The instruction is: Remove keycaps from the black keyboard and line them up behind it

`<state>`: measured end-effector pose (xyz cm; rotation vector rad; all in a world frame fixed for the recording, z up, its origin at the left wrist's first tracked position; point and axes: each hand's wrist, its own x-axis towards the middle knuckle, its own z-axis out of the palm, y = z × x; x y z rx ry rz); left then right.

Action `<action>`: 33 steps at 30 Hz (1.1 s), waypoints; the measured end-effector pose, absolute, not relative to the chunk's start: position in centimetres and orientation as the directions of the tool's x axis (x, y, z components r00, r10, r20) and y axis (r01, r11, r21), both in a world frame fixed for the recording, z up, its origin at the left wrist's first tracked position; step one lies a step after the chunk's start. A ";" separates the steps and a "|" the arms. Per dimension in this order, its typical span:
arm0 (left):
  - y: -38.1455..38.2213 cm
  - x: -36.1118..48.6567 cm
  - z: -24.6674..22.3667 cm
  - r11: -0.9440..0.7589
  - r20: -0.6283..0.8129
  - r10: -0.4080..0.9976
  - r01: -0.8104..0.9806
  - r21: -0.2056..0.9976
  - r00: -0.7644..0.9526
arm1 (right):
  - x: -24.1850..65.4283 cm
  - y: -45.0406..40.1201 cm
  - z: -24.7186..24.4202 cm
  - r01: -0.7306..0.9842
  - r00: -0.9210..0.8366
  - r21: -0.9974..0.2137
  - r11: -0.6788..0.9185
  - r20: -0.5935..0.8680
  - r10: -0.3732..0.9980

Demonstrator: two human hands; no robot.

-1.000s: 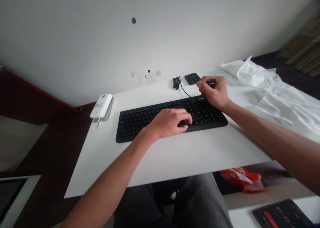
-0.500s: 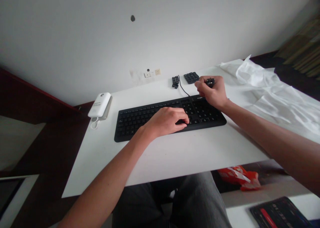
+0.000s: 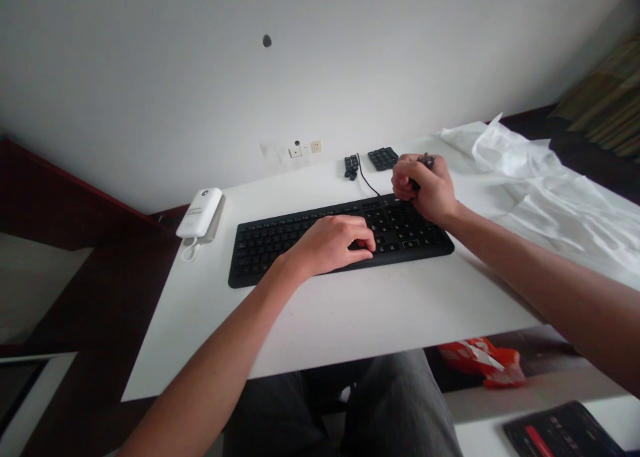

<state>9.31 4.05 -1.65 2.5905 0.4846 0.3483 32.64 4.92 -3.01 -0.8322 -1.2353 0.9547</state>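
A black keyboard lies slantwise on the white table. On its right half, several key positions look bare, without caps. My left hand rests over the keyboard's middle, fingers curled down onto the keys and thumb along the front edge. Above the keyboard's upper right part, my right hand is closed in a fist around a small dark object. Only its dark end shows at the top of the fist, so its kind is unclear. Loose black keycaps sit grouped behind the keyboard, with a smaller cluster of keycaps to their left.
A white power bank with a short cable lies at the table's left. Crumpled white sheeting covers the right side. The keyboard's cable runs toward the wall sockets. Below the table is a red plastic bag.
My right fist has turned slightly and shifted a little to the right, tilting the dark object's end. My left hand stays nearly in place on the keyboard.
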 end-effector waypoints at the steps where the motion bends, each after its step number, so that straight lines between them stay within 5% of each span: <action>1: 4.1 9.3 -1.6 -0.819 0.152 0.399 0.277 0.503 0.904 | 32.5 4.8 -2.8 -0.188 0.050 -0.911 0.368 0.365 0.930; 16: 4.8 8.6 -2.6 -0.834 0.123 0.538 0.505 0.222 0.834 | 29.8 1.9 -0.8 -0.472 -0.314 -0.880 -0.051 0.114 0.943; 22: 4.7 8.8 -3.3 -0.830 0.097 0.544 0.517 0.210 0.833 | 29.7 1.6 -0.7 -0.539 -0.272 -0.839 -0.072 0.092 0.958; 33: 4.9 8.8 -3.9 -0.806 0.093 0.561 0.517 0.288 0.823 | 26.7 0.3 -1.7 -0.371 -0.279 -0.923 0.105 0.218 0.935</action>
